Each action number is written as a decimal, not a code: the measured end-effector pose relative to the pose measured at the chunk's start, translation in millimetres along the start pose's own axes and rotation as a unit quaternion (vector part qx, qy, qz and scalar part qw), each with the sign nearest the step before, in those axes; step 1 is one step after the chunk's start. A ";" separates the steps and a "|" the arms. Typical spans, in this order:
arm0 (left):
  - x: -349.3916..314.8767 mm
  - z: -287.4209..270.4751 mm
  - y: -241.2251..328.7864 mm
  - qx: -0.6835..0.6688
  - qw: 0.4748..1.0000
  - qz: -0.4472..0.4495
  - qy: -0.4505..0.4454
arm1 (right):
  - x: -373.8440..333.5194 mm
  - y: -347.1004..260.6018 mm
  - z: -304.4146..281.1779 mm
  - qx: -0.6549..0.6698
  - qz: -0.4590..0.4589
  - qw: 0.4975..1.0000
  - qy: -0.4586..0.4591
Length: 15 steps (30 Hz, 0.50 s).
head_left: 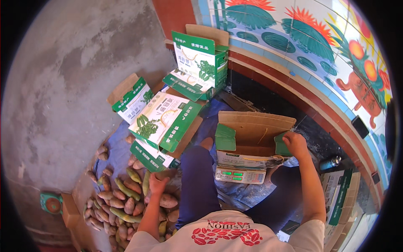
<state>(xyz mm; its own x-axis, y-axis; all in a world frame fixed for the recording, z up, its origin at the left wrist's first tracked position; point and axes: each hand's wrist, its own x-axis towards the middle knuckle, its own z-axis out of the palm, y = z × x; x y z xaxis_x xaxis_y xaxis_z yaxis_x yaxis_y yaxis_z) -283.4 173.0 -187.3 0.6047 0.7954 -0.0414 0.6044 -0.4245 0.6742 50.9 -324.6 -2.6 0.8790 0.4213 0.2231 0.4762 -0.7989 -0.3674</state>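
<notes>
An open cardboard box [247, 158], green and white outside and brown inside, stands in front of me between my legs. Its brown flap is raised at the back. My right hand [296, 145] grips the green flap at the box's right side. Against the box's near side is a digital scale [251, 176] with lit green displays; the box seems to rest on it. My left hand [158, 184] is closed round a dull brown root, apparently a sweet potato [168, 173], above a pile. That pile mixes reddish-brown sweet potatoes [116, 203] with long green radishes [125, 215].
Several green and white cartons [161, 117] are stacked ahead to the left on a blue sheet [110, 153]. More flattened cardboard [342, 197] leans at the right, near a dark bottle [330, 163]. A painted tile wall [277, 31] runs along the right.
</notes>
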 end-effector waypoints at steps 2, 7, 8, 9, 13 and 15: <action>6.7 -32.6 65.1 -0.046 0.992 0.060 0.097 | 1.5 -5.3 1.7 0.002 -0.014 1.000 -0.007; 27.2 -79.4 183.9 -0.224 0.960 0.137 0.092 | 2.9 -38.4 -1.0 0.047 -0.099 0.991 -0.083; 27.3 -78.3 205.2 -0.226 0.959 0.142 0.089 | 0.1 -38.6 -0.9 0.045 -0.096 0.991 -0.078; 24.0 -78.3 229.7 -0.260 0.953 0.147 0.044 | -1.2 -38.8 3.1 0.053 -0.113 0.987 -0.100; 22.2 -49.9 285.7 -0.308 0.928 0.189 -0.094 | 7.3 -48.1 4.8 0.001 -0.134 0.971 -0.196; 21.6 -32.4 303.8 -0.258 0.930 0.231 -0.120 | 12.5 -65.4 -3.0 -0.017 -0.139 0.957 -0.255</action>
<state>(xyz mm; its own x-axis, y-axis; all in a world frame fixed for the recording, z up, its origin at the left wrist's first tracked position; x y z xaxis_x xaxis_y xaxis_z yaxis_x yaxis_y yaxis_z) -103.6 75.3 40.5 0.8743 0.4332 0.2188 -0.0405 -0.3842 0.9224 30.7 -268.4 26.9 0.6200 0.7671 -0.1649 0.6999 -0.6357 -0.3257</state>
